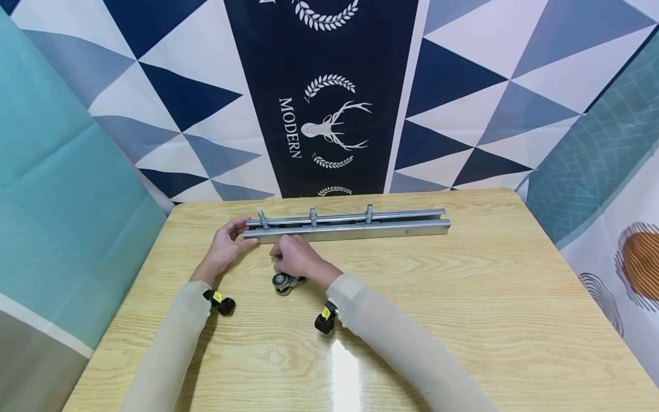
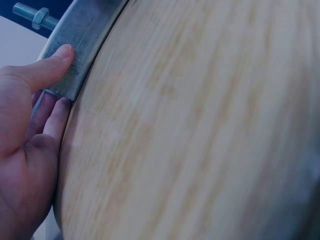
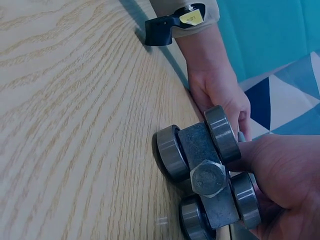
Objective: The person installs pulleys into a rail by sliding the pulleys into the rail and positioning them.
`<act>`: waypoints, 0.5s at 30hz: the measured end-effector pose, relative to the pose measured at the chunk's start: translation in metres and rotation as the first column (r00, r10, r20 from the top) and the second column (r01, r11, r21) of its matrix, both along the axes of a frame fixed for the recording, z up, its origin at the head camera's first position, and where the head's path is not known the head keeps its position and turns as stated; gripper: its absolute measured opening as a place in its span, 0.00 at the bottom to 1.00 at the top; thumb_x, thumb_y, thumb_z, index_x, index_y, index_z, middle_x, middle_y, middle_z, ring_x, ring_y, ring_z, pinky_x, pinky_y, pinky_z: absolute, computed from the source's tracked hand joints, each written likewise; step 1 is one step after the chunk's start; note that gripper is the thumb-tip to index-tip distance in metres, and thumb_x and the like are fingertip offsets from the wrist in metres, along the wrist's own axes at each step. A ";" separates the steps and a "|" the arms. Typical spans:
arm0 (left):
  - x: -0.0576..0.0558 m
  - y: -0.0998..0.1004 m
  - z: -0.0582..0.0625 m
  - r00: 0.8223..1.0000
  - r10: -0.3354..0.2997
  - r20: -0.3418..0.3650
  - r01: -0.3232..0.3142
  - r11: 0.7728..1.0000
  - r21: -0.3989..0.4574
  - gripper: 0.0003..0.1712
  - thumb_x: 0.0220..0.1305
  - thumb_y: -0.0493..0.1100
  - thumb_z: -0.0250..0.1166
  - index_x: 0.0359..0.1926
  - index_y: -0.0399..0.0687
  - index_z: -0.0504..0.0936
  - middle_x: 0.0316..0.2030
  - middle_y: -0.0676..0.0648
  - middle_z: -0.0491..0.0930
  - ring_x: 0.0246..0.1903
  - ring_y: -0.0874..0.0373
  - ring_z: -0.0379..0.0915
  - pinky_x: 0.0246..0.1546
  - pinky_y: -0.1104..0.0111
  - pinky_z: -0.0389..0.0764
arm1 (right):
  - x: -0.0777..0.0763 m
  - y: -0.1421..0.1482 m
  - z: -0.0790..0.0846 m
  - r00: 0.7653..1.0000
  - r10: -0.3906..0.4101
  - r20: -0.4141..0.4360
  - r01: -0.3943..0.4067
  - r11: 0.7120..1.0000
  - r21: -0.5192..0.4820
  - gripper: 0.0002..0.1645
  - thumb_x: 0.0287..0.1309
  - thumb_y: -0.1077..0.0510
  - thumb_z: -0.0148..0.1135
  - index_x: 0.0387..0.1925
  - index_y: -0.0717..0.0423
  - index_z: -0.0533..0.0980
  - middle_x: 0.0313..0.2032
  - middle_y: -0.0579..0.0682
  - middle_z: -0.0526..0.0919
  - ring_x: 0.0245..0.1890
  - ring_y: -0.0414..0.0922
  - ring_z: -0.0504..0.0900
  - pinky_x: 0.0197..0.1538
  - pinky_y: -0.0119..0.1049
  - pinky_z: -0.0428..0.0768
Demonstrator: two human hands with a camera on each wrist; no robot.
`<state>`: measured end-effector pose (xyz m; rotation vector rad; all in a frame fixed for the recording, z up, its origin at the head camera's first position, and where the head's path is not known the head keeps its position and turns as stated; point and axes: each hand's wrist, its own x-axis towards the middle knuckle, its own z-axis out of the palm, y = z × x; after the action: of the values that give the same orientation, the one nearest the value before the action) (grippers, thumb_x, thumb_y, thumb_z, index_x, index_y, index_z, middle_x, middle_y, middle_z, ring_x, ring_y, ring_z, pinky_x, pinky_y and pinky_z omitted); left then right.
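Note:
A silver metal C-channel rail (image 1: 355,230) lies across the far part of the table. Several threaded bolts with nuts stand up from its slot, one bolt (image 2: 36,16) showing in the left wrist view. My left hand (image 1: 223,249) holds the rail's left end, with the thumb on its near face and fingers round the end. Just in front of the rail, my right hand (image 1: 298,257) grips a roller trolley (image 3: 207,177) with steel wheels on both sides of a metal block and a hex bolt head in its middle. The right fingertips are partly hidden behind the trolley.
The wooden table (image 1: 463,320) reaches to a patterned cloth backdrop (image 1: 195,103) behind the rail. A teal cloth (image 1: 67,189) hangs along the left side. Each wrist wears a small black camera (image 1: 325,320).

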<state>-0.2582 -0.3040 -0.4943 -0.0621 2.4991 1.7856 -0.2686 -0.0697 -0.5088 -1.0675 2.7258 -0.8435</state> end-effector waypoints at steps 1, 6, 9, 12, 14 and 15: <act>0.000 0.000 0.000 1.000 0.000 -0.001 0.000 1.000 -0.002 0.41 0.76 0.32 0.72 0.84 0.38 0.67 0.78 0.32 0.72 0.71 0.53 0.73 0.54 0.89 0.78 | 0.000 0.000 0.000 1.000 0.007 -0.005 -0.007 1.000 -0.007 0.31 0.60 0.61 0.77 0.13 0.44 0.66 0.15 0.38 0.58 0.19 0.36 0.54 0.29 0.29 0.55; 0.002 0.000 0.001 1.000 -0.003 -0.002 0.003 1.000 0.009 0.41 0.77 0.32 0.72 0.85 0.38 0.67 0.77 0.31 0.72 0.68 0.57 0.74 0.54 0.88 0.79 | 0.001 0.000 -0.001 1.000 0.001 -0.007 -0.002 0.999 -0.053 0.34 0.58 0.64 0.76 0.10 0.38 0.64 0.12 0.34 0.55 0.19 0.34 0.54 0.28 0.29 0.56; 0.003 0.000 0.000 1.000 -0.007 -0.001 0.007 1.000 0.014 0.41 0.77 0.32 0.72 0.85 0.38 0.67 0.76 0.31 0.72 0.65 0.61 0.75 0.54 0.88 0.79 | 0.000 -0.001 -0.002 1.000 -0.007 0.004 0.007 0.999 -0.037 0.27 0.59 0.63 0.77 0.13 0.39 0.72 0.13 0.34 0.57 0.19 0.34 0.55 0.29 0.29 0.57; 0.002 0.000 0.000 1.000 -0.005 -0.002 0.005 1.000 0.013 0.41 0.77 0.32 0.72 0.85 0.38 0.67 0.76 0.32 0.72 0.64 0.64 0.74 0.54 0.88 0.80 | 0.000 -0.001 -0.001 1.000 -0.015 0.019 0.016 1.000 -0.024 0.20 0.60 0.62 0.78 0.18 0.41 0.80 0.13 0.35 0.61 0.19 0.34 0.58 0.29 0.30 0.58; 0.003 0.001 0.001 1.000 -0.004 -0.005 0.004 1.000 0.017 0.41 0.76 0.32 0.72 0.85 0.38 0.67 0.77 0.32 0.72 0.67 0.59 0.74 0.54 0.88 0.79 | 0.000 -0.001 0.001 0.999 -0.023 0.028 0.023 1.000 -0.014 0.16 0.61 0.62 0.78 0.21 0.44 0.82 0.15 0.38 0.65 0.21 0.36 0.60 0.30 0.31 0.60; 0.003 0.001 0.001 1.000 -0.005 -0.006 0.005 1.000 0.016 0.42 0.76 0.32 0.73 0.85 0.37 0.67 0.77 0.31 0.72 0.67 0.58 0.74 0.54 0.88 0.79 | 0.001 -0.002 0.001 0.999 -0.039 0.034 0.039 0.999 -0.011 0.10 0.60 0.61 0.79 0.26 0.45 0.87 0.18 0.38 0.72 0.23 0.35 0.65 0.32 0.30 0.64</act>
<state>-0.2555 -0.3030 -0.4933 -0.0500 2.4861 1.8068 -0.2679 -0.0713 -0.5076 -0.9961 2.7259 -0.8753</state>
